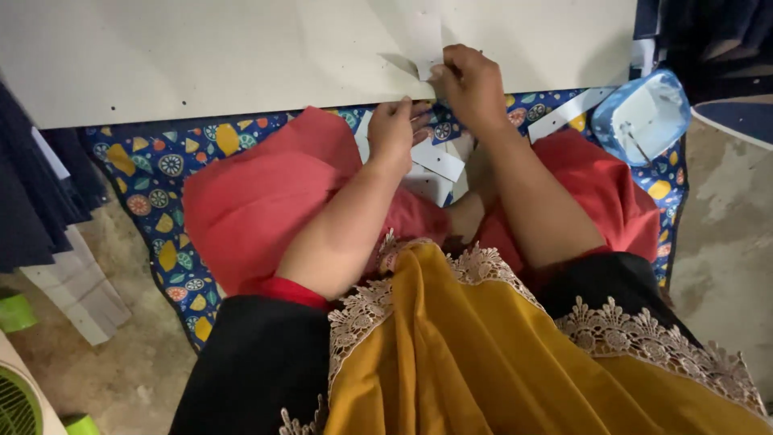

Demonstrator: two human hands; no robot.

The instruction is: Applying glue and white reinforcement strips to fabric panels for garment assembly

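My right hand (471, 84) pinches a white paper strip (424, 40) that lies against a large pale board (241, 48) at the top of the view. My left hand (396, 129) hovers just below and to the left with its fingers curled near the board's lower edge; whether it holds anything I cannot tell. Several more white paper strips (437, 161) lie between my knees on a patterned blue mat (157, 173). My legs in red cloth (258, 197) are crossed under the arms. A yellow scarf with lace trim (451, 346) hangs in front.
A clear blue plastic container (644, 117) sits at the right on the mat, with another white strip (564, 113) beside it. Dark garments (32, 193) hang at left over stacked white pieces (76, 290). Bare concrete floor (725, 234) surrounds the mat. A green fan grille (16, 407) shows bottom left.
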